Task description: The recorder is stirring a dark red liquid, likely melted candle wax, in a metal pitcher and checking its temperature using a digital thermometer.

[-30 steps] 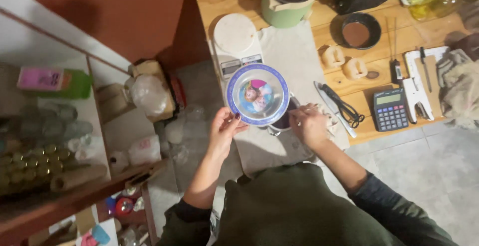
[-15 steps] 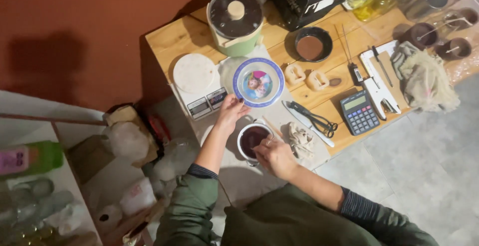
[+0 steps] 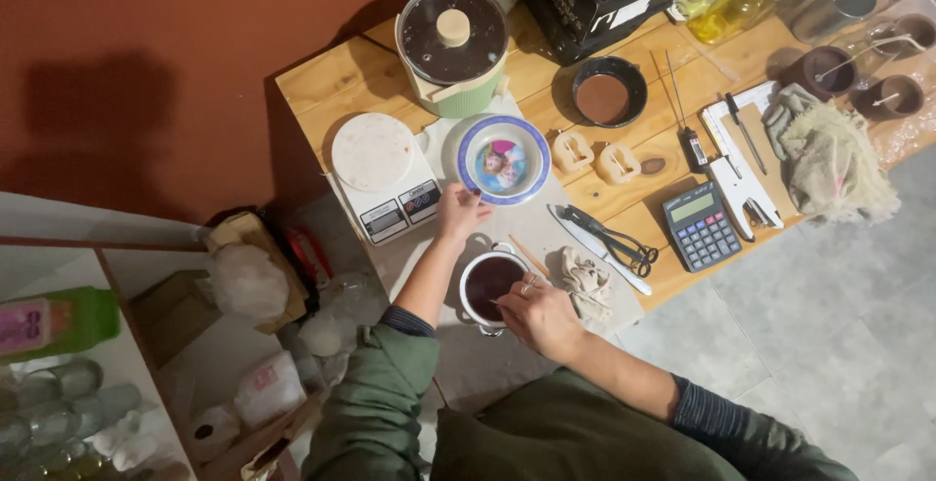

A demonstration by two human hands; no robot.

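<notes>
Pot [image 3: 490,286], small, white w/ dark liquid, sits on the cloth-covered near edge of the table [image 3: 331,81], right under the person's chest, so both hands reach it w/o stretching. Right hand [image 3: 539,317] is curled over its rim, fingers pinching what looks like a thin stick or spoon dipped in the liquid; too small to tell which. Left hand [image 3: 460,212] lies past the pot, fingers loosely spread, tips touching the near rim of the blue-rimmed plate [image 3: 503,160], prob. steadying it.

Outward: kitchen scale [image 3: 382,175] just left of plate, green cooker w/ lid [image 3: 453,44] behind. Right of pot a crumpled rag [image 3: 585,281], then knife & scissors [image 3: 614,242] side by side, calculator [image 3: 701,226] beyond. Two small moulds [image 3: 595,157] near a dark bowl [image 3: 607,93]. Tools are fanned within arm's reach.
</notes>
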